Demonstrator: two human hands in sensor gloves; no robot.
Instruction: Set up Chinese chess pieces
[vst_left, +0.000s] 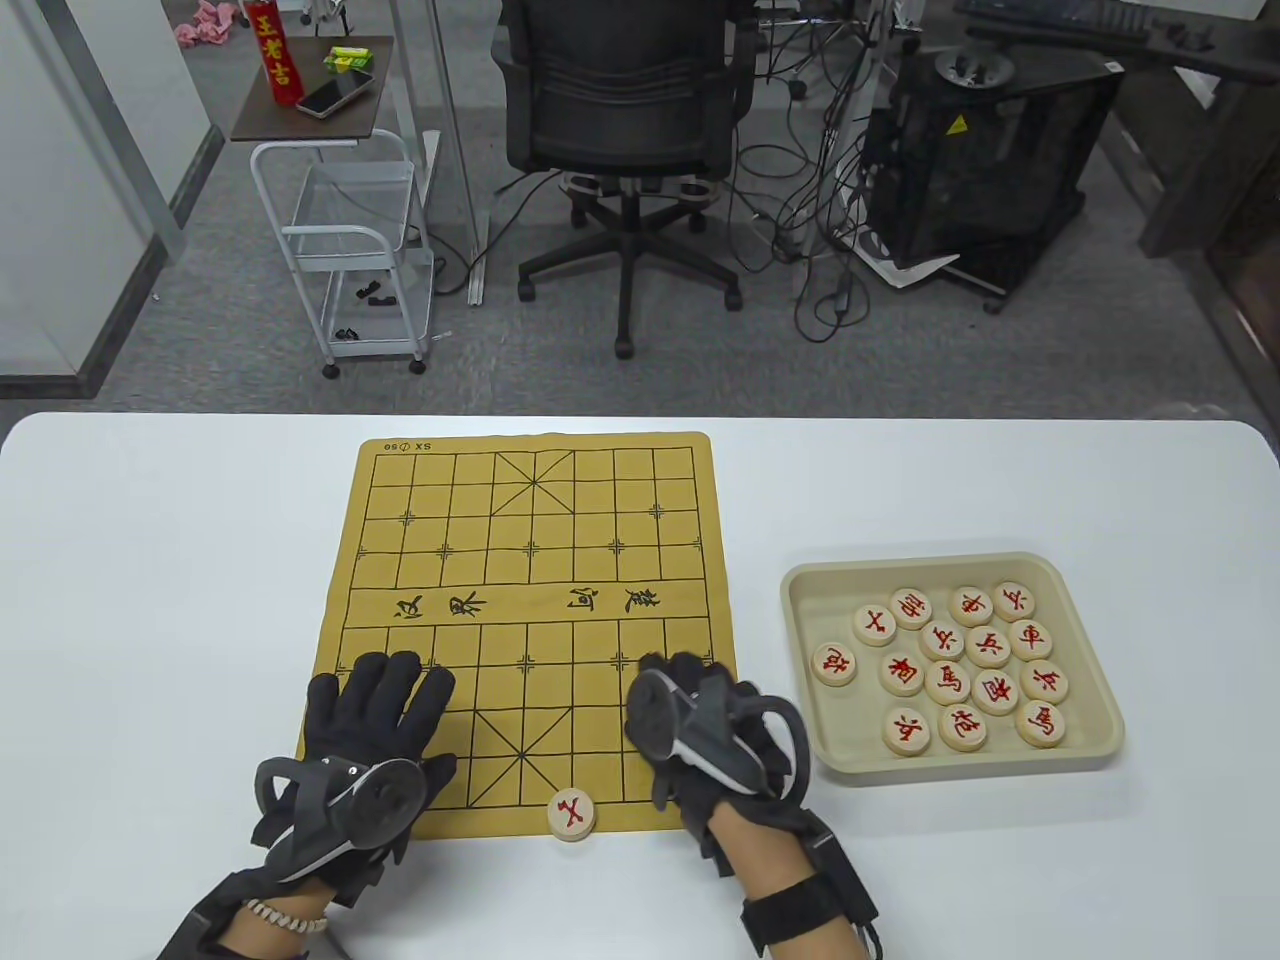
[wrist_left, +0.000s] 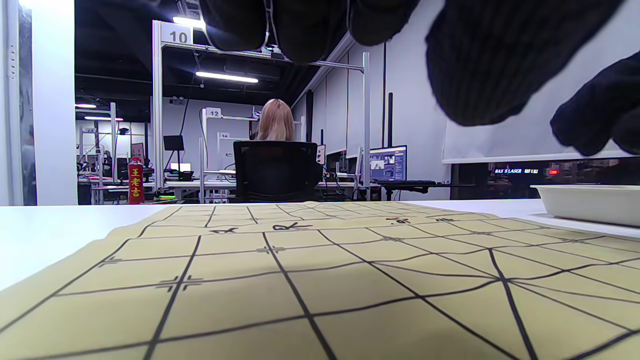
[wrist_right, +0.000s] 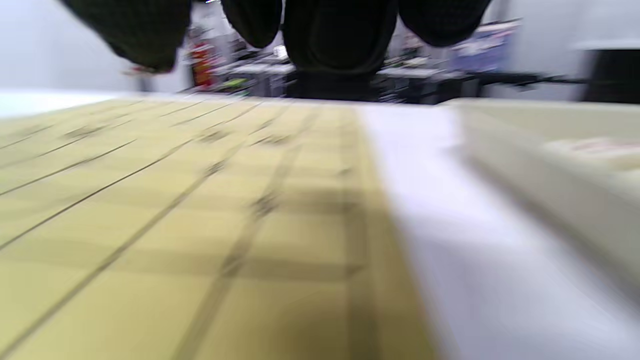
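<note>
Between both gloved hands, one round wooden chess piece with red character (vst_left: 572, 814) sits on the yellow board mat's (vst_left: 530, 560) near edge. Right hand (vst_left: 700, 730) nearer, fingers curled, holding nothing; left hand (vst_left: 375, 720) flat, fingers spread. Remaining pieces lie rightward in beige tray (vst_left: 800, 600).

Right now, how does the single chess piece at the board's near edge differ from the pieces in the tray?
The single piece lies alone at the near edge of the board, between the left hand and right hand; the tray pieces are clustered together. The single piece rests partly on the board; the tray pieces sit inside the beige tray, off the board to its right. Shared: round, pale discs with red characters, face up.
</note>
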